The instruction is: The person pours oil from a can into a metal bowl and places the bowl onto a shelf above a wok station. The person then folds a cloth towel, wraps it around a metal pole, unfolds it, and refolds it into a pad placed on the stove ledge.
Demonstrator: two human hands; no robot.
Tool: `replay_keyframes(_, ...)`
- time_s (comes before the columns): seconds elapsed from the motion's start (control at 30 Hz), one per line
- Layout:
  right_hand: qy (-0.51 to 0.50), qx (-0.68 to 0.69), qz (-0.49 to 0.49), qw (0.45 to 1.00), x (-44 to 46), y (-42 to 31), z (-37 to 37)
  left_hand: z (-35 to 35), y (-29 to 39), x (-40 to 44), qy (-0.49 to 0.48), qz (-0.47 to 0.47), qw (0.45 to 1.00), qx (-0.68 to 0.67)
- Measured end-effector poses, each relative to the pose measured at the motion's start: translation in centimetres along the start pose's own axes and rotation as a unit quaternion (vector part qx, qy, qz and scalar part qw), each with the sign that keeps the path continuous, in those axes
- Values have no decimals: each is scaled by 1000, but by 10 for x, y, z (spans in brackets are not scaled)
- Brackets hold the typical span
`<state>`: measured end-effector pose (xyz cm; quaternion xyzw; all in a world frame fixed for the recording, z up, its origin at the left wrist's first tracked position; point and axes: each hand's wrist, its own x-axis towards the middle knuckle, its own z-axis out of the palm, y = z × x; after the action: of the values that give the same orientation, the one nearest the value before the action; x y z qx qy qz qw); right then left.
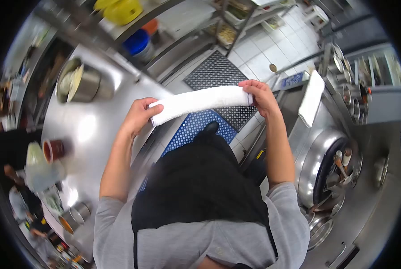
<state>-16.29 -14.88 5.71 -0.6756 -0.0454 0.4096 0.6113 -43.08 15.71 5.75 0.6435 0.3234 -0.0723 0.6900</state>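
Observation:
A white towel (200, 101), folded into a long strip, is stretched between my two hands in front of my black apron. My left hand (140, 114) pinches its left end, thumb on top and fingers behind. At the other end, my right hand (259, 96) grips the towel near its dark-edged hem, also with the thumb in front. The strip bows slightly upward and hangs in the air above the floor mats. A second white cloth (312, 98) lies over the edge of the counter on the right.
To the left is a steel table (90, 121) with a metal pot (84, 84) and a reddish-brown container (53, 150). On the right stands a large round steel vessel (310, 168) near several utensils. Black mat (216, 71) and blue mat (182, 134) cover the tiled floor. Another person (30, 197) is at far left.

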Motion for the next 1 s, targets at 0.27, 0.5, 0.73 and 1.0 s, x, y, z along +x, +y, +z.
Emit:
replay_keyframes(0.27, 251, -221, -181, 925, 29, 29, -124, 92, 92, 129, -86, 48, 988, 121)
replay_keyframes(0.5, 572, -258, -237, 742, 68, 5, -174, 184, 156, 244, -204, 126, 957, 162)
replay_keyframes(0.73, 695, -367, -132, 603, 64, -29, -289, 304, 232, 353, -371, 159, 885, 233)
replay_keyframes(1.0, 771, -350, 42, 530, 8, -28, -449, 509, 263, 416, -486, 153, 817, 270)
